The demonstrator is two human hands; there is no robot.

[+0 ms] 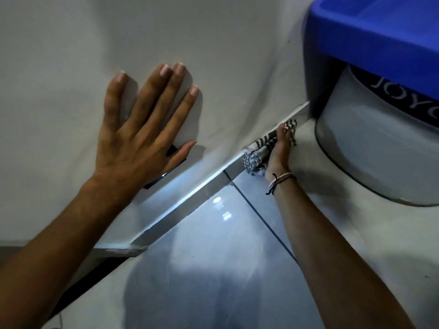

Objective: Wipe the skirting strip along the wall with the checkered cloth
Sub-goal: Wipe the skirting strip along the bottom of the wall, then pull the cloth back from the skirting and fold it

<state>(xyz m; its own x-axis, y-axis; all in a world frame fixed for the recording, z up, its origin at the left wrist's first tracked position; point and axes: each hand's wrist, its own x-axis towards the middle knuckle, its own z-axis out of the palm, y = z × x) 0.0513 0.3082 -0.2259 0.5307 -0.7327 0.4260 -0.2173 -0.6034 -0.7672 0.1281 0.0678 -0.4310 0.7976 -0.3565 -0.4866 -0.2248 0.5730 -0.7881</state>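
My left hand (142, 124) lies flat against the white wall (71, 43), fingers spread, holding nothing. Low at the right, my right hand (280, 153) presses the grey-and-white checkered cloth (257, 155) against the grey skirting strip (190, 205). The strip runs diagonally along the foot of the wall, from lower left up towards the right. The cloth is bunched between my fingers and the strip, close to a blue-and-white appliance. A thread bracelet circles my right wrist.
A large white appliance with a blue top (380, 91) stands on the floor at the upper right, just past the cloth. Glossy tiled floor (213, 257) spreads below. A dark rectangular object (175, 153) sits on the wall, partly hidden under my left hand.
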